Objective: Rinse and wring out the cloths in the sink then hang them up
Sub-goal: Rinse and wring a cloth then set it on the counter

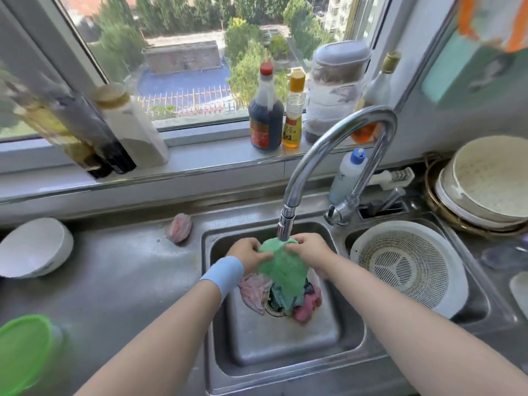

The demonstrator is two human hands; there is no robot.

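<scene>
Under the tap (pixel 340 155), two hands hold a green cloth (pixel 283 267) over the sink (pixel 285 350).

Left hand (pixel 248 254), with a blue wristband (pixel 224 274), has its grip clamped on the cloth's top edge left of the tap's spout; right hand (pixel 310 250) grips the same edge right of the spout, so the cloth hangs down between them. Below the tap, by the drain, lie more cloths: a pale pink one (pixel 254 291), a dark teal one (pixel 281 298) and a red-pink one (pixel 308 307). Left of the tap a crumpled pink cloth (pixel 179 231) sits on the desk (pixel 120 270). Right of the tap a white colander (pixel 411 267) fills the second basin.
</scene>
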